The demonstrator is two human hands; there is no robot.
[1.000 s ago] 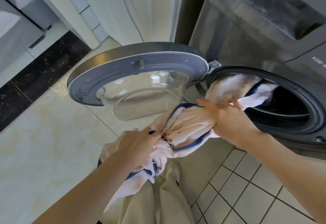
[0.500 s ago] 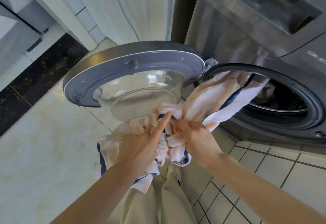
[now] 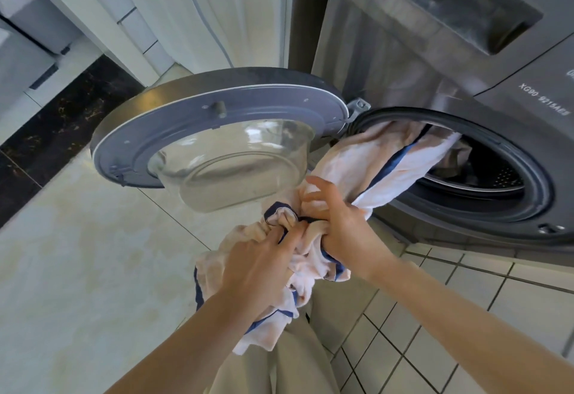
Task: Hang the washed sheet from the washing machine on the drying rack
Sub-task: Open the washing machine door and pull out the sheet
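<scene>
White blue-edged sheet trails bunched from washing machine drum.

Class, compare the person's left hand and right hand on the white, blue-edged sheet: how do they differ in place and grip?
The left hand grips the white, blue-edged sheet lower, at the bunched, hanging part; the right hand grips higher, nearer the grey washing machine's round opening. The left forefinger lies stretched out; the right hand's fingers spread over the sheet. Both hold the same sheet.

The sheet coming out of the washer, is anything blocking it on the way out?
Nothing visible blocks it. The sheet trails freely over the drum opening's rim, gripped by the left hand and right hand. The open door sits beside it. No drying rack is in view.
</scene>
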